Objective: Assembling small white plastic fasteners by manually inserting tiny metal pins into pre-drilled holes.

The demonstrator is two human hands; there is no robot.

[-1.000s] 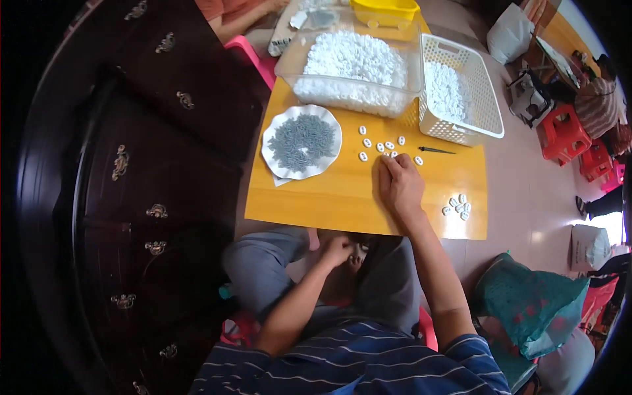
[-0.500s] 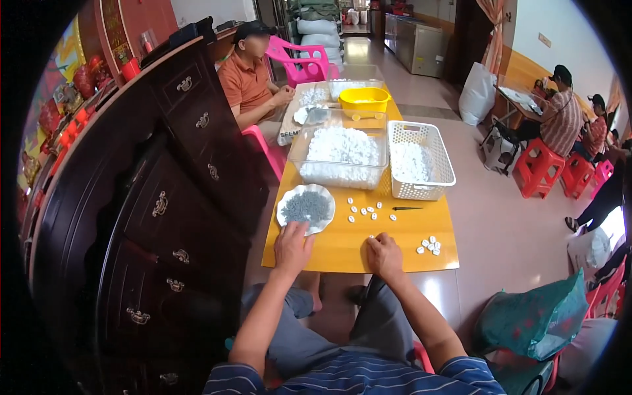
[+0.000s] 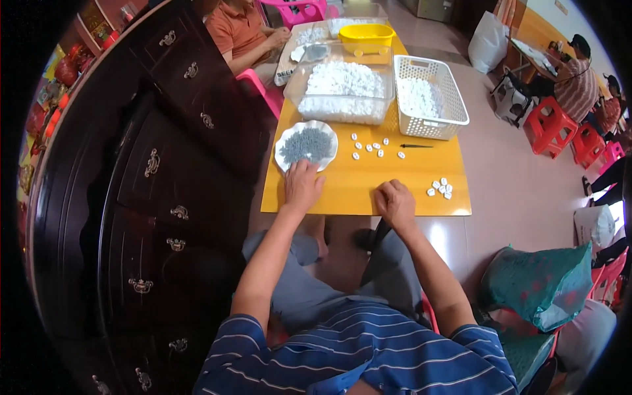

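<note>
My left hand (image 3: 303, 185) reaches over the near rim of a white scalloped plate (image 3: 280, 139), its fingertips at a heap of small grey parts (image 3: 307, 143). Its thumb stands apart from the fingers. On the yellow table near the front edge rests my right hand (image 3: 396, 201), its fingers curled together; whatever they hold is hidden. Beyond it lie several small white two-holed pieces (image 3: 369, 147), spread loosely. A tighter group of similar white pieces (image 3: 442, 188) sits to its right. A thin black pointed tool (image 3: 417, 146) lies behind that group.
A clear bin (image 3: 342, 108) of white pieces and a white perforated basket (image 3: 432, 127) stand further back, with a yellow tub (image 3: 365, 34) behind. Dark drawers (image 3: 178, 171) line the left. A person in an orange shirt (image 3: 232, 33) sits at the table's far left.
My view has tilted down, so the table appears higher. The left hand stays at the plate. A white piece that showed at the right fingertips is no longer visible.
</note>
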